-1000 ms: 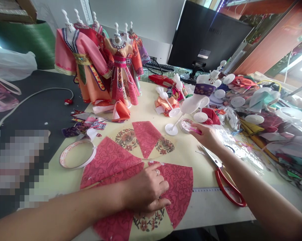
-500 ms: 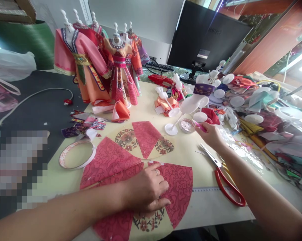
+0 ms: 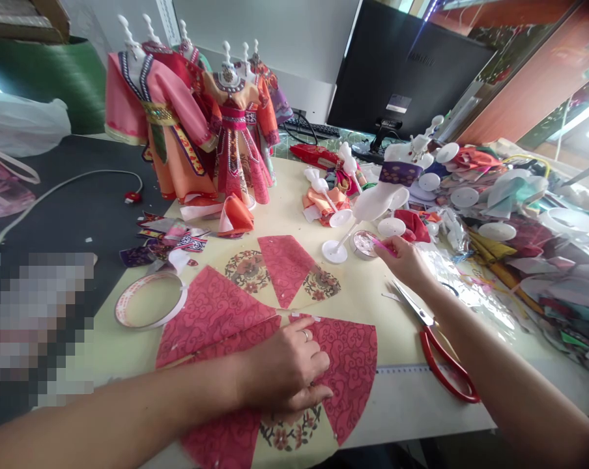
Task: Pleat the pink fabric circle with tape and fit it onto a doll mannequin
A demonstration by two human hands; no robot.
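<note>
My left hand [image 3: 294, 368], with a ring on one finger, lies flat on the red patterned fabric [image 3: 350, 365], its index finger reaching towards small white bits at the upper edge. Pale panels with floral prints alternate with the red ones. My right hand [image 3: 406, 260] pinches a thin pink tool [image 3: 385, 247], whose exact kind I cannot make out. The tool's tip points into a small round dish [image 3: 361, 244] holding tiny shiny pieces. Beneath my right forearm lie scissors [image 3: 438, 352] with red handles, blades apart.
A roll of tape [image 3: 123, 309] lies left of the fabric. Dressed doll stands [image 3: 177, 143] crowd the back left. A white doll form [image 3: 373, 202] leans behind the dish. Fabric scraps [image 3: 533, 247] pile up on the right, and a black monitor [image 3: 402, 78] stands behind.
My right hand has shifted slightly left, bringing the pink tool further over the dish. The left hand has stayed in place on the fabric.
</note>
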